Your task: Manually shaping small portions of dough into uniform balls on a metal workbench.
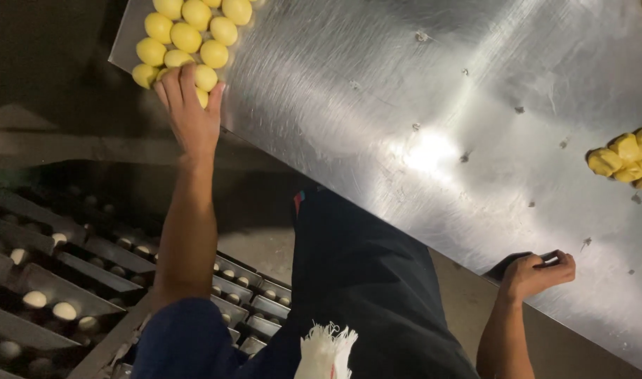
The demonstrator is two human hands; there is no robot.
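Here, the left hand (189, 112) is laid open-fingered on yellow dough balls (187, 35) at the steel table (405, 105) edge; the right hand (535, 274) is clamped on a dark scraper (510, 263).

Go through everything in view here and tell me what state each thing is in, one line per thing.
left hand: fingers spread, resting on the yellow balls at the table's corner
right hand: curled around a dark flat tool at the table edge
yellow dough balls: round, smooth, clustered together
yellow lumps: irregular, piled at the right edge
steel table: shiny, with scattered crumbs
conveyor trays: holding pale balls in rows
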